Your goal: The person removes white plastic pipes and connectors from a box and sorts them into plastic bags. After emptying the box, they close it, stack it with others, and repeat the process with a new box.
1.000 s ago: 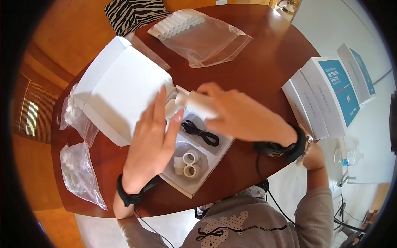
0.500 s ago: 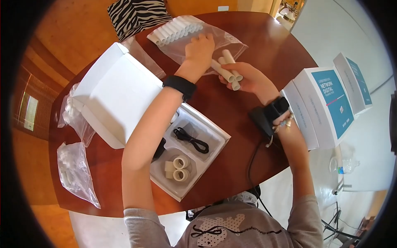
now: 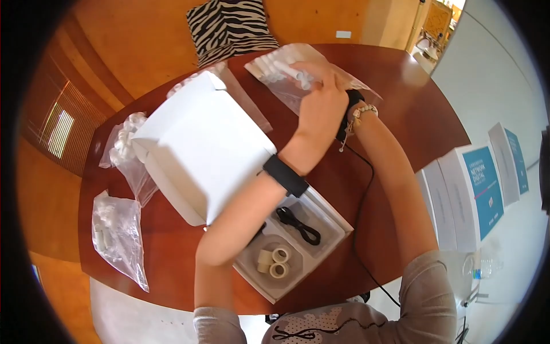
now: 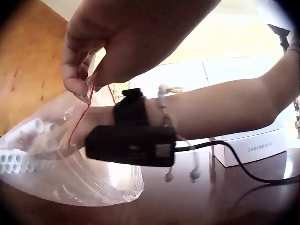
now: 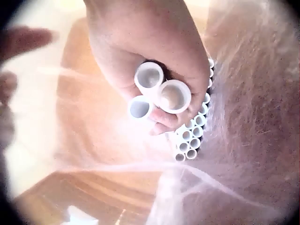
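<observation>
A person leans over a round wooden bench (image 3: 401,109), both arms stretched to its far edge. Half a second ago the right hand held three white tubes in the open air beside a clear zip bag; now that right hand (image 5: 150,61) is pushed inside the zip bag (image 3: 298,71), fingers curled round the three white tubes (image 5: 157,93), their open ends facing the wrist camera. A row of identical packed tubes (image 5: 192,136) lies just behind them inside the bag. The left hand (image 4: 117,42), which a moment ago rested on the bag, now pinches the bag's upper edge between thumb and fingertips and lifts it, holding the mouth open. So the tubes have gone from outside the bag to within it, though they remain in the grip and are not yet laid with the others. Nearer the person, an open white box (image 3: 200,143) with its lid raised holds a tray with a black cable (image 3: 298,223) and small tape rolls (image 3: 274,261). Two more plastic bags (image 3: 117,235) lie at the bench's left edge, and boxed sets (image 3: 475,195) stand to the right.
</observation>
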`<state>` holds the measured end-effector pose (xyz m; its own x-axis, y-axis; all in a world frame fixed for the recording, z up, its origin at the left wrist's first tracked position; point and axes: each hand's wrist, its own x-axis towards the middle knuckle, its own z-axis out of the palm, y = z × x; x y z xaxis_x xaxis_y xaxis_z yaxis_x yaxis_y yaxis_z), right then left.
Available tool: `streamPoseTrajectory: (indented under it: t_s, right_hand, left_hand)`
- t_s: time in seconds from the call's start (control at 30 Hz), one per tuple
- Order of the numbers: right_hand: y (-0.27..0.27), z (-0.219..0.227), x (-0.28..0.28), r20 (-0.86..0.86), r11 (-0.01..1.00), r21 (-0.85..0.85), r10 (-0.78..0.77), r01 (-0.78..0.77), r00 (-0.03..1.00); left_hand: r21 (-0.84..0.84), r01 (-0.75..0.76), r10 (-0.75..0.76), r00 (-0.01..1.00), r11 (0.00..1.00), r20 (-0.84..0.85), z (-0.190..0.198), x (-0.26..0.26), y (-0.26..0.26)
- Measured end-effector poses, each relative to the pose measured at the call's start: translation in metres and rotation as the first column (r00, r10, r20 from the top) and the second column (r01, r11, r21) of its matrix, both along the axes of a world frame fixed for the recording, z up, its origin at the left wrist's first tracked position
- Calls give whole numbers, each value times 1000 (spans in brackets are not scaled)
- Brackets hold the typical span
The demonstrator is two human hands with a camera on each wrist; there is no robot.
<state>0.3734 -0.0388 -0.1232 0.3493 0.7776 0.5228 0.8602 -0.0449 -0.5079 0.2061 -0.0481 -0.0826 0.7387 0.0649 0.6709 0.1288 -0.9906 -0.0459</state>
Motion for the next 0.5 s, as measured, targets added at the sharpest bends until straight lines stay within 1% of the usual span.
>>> streamPoseTrajectory:
  t_s: [0.03, 0.07, 0.1, 0.17, 0.2, 0.27, 0.3, 0.37, 0.4, 0.5]
  right_hand:
    - [10, 4, 4, 108, 999, -36, -2, 6, 994]
    - [18, 2, 10, 215, 997, -69, -6, 22, 977]
    - [25, 1, 16, 295, 994, -101, 0, 31, 955]
    - [41, 3, 26, 417, 986, -153, 8, 61, 909]
    - [47, 3, 27, 446, 984, -151, -20, 97, 895]
    - [64, 3, 19, 451, 942, -140, -213, 305, 867]
    - [77, -5, 12, 387, 908, 31, -396, 418, 833]
    - [91, -4, -4, 406, 826, 108, -544, 553, 734]
    - [93, -4, -7, 402, 800, 119, -580, 588, 709]
    - [91, 4, -14, 413, 815, 85, -553, 574, 724]
  left_hand:
    - [-22, -15, 15, 1000, 1000, -1, 3, -2, 0]
    - [-66, 38, -35, 999, 997, 40, 3, -1, 3]
    - [-71, 41, -37, 998, 997, 52, 2, -1, 5]
    - [-82, 50, -44, 996, 995, 78, 3, -3, 9]
    - [-38, 5, -4, 999, 999, 32, 4, -5, 9]
    - [-70, 47, -47, 999, 996, 0, 8, -7, 11]
    - [-89, 68, -70, 997, 994, -16, 9, -8, 12]
    - [-95, 78, -75, 997, 992, 29, 8, -8, 14]
    - [-98, 82, -77, 996, 992, 51, 8, -8, 15]
    - [-11, 45, -43, 992, 999, 118, 5, -7, 18]
